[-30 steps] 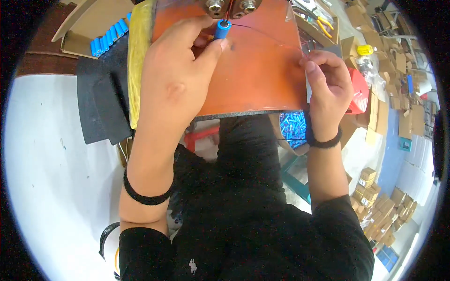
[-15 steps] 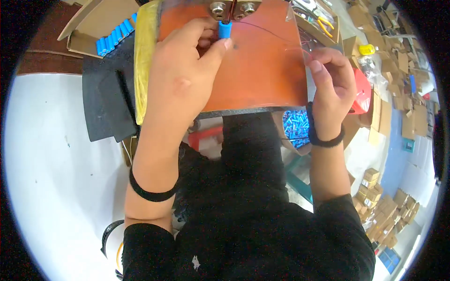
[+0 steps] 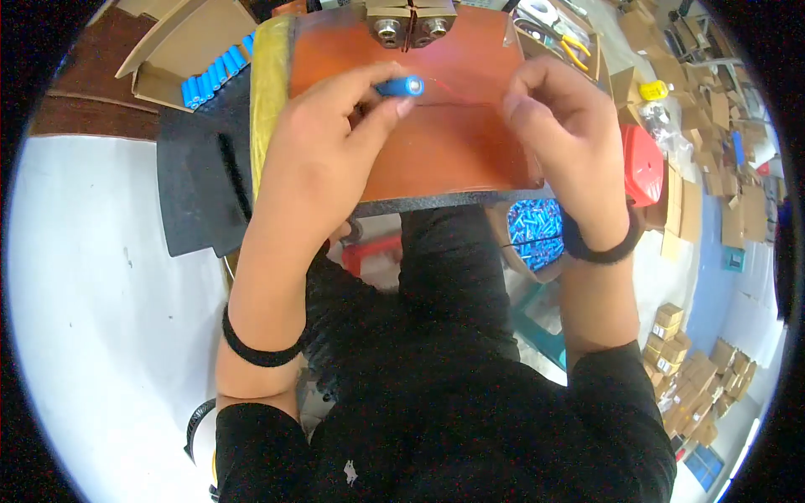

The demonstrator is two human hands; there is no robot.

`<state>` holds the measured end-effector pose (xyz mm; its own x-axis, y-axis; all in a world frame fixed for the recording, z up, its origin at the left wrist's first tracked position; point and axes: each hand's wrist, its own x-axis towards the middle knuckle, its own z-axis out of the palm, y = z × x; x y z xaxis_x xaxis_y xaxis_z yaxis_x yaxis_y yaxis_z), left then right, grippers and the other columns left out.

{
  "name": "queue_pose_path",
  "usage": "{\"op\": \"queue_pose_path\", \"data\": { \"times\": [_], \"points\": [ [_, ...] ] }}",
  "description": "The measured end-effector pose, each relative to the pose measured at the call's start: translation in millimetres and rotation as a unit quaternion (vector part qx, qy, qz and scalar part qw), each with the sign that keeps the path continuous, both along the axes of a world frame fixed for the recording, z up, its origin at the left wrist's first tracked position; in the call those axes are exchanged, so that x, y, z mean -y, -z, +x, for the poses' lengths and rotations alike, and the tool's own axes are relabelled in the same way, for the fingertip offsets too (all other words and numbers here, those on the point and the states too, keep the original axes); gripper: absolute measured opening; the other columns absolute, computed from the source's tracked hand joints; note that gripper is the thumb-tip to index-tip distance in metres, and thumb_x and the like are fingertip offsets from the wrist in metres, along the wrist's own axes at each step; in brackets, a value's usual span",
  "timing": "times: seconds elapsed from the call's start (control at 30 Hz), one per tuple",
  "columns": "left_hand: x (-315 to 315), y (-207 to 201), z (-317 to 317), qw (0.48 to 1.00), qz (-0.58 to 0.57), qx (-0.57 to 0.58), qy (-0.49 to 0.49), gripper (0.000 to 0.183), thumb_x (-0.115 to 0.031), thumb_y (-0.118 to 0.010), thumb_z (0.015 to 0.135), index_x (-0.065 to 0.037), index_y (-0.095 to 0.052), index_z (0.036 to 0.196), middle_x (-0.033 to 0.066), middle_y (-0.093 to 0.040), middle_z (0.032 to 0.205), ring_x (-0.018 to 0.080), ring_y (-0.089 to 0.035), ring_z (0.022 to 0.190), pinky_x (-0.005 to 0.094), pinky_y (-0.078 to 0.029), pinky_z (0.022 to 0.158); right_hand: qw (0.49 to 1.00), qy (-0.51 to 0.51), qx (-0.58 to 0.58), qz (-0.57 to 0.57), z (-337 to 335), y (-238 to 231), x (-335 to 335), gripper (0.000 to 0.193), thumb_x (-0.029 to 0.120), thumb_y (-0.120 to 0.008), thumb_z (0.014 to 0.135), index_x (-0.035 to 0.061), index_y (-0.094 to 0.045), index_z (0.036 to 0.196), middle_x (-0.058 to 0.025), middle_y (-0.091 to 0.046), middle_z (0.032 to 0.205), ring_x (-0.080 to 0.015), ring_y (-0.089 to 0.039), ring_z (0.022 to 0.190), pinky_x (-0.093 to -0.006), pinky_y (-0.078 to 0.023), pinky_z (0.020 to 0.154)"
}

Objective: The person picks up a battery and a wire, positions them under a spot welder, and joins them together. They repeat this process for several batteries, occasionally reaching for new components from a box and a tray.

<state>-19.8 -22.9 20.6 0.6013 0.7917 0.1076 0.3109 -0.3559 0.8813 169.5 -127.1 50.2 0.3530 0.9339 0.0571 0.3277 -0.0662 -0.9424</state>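
A blue cylindrical battery cell (image 3: 402,86) lies between the thumb and fingers of my left hand (image 3: 323,138), its metal end tilted toward the right. From beside the cell, a thin red wire (image 3: 444,89) and a thin dark wire (image 3: 461,105) stretch to my right hand (image 3: 574,134). Its thumb and forefinger are pinched on the wire ends, which the fingers hide. Above the cell, at the far edge of the orange mat (image 3: 436,155), is a metal clamp-like head (image 3: 411,29) with two bolts and narrow prongs.
An open cardboard box (image 3: 159,84) of blue cells (image 3: 220,71) stands far left. Yellow-handled pliers (image 3: 574,50) lie in a tray at far right. Below the mat's right corner sits a container of many small blue cells (image 3: 537,230). A red plastic stool (image 3: 642,168) is beyond my right hand.
My left hand has drawn the cell away from the metal head toward me and tipped it from upright to sideways. My right hand has moved left, closer to the cell.
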Motion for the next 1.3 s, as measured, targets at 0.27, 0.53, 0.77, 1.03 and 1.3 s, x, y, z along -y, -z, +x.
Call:
{"op": "queue_pose_path", "data": {
  "times": [0.27,0.53,0.77,1.03,1.3],
  "points": [
    [-8,18,9,0.987,0.159,-0.005,-0.014,0.028,-0.017,-0.062,0.092,-0.001,-0.064,0.115,0.0171,-0.065,0.090,0.0278,-0.061,0.080,0.0349,-0.048,0.073,0.997,0.020,0.062,0.039,1,2,-8,0.009,0.008,-0.060,0.089,0.0000,-0.059,0.092,0.0037,-0.056,0.074,-0.0025,-0.048,0.060,-0.0182,-0.038,0.055],
    [-9,14,12,0.982,0.169,-0.081,-0.006,0.028,-0.021,-0.058,0.095,-0.002,-0.063,0.115,0.0152,-0.062,0.082,0.0232,-0.059,0.072,0.0322,-0.046,0.068,0.989,0.054,0.130,0.049,-4,4,-20,0.011,0.010,-0.061,0.089,-0.0005,-0.061,0.093,0.0029,-0.058,0.075,-0.0017,-0.050,0.064,-0.0177,-0.038,0.056],
    [-11,20,12,0.980,0.187,-0.060,-0.017,0.028,-0.022,-0.058,0.095,0.000,-0.063,0.111,0.0137,-0.062,0.078,0.0212,-0.059,0.070,0.0316,-0.046,0.068,0.986,0.085,0.138,-0.023,-13,-14,-27,0.010,0.007,-0.064,0.083,-0.0009,-0.058,0.082,0.0019,-0.054,0.068,-0.0033,-0.047,0.059,-0.0196,-0.038,0.053],
    [-11,16,14,0.985,0.154,-0.069,-0.020,0.027,-0.023,-0.058,0.096,0.000,-0.064,0.109,0.0109,-0.066,0.079,0.0183,-0.062,0.073,0.0299,-0.047,0.069,0.986,0.077,0.145,0.005,-10,-6,-29,0.011,0.008,-0.064,0.084,-0.0010,-0.058,0.083,-0.0004,-0.054,0.068,-0.0034,-0.047,0.059,-0.0196,-0.038,0.052],
    [-13,22,13,0.992,0.123,-0.003,-0.015,0.029,-0.023,-0.065,0.092,-0.002,-0.066,0.111,0.0077,-0.065,0.080,0.0147,-0.059,0.072,0.0278,-0.047,0.068,0.990,0.041,0.137,0.009,-2,1,-28,0.008,0.005,-0.064,0.086,-0.0004,-0.058,0.087,-0.0033,-0.059,0.078,-0.0071,-0.054,0.072,-0.0211,-0.045,0.066]
  ]
}}
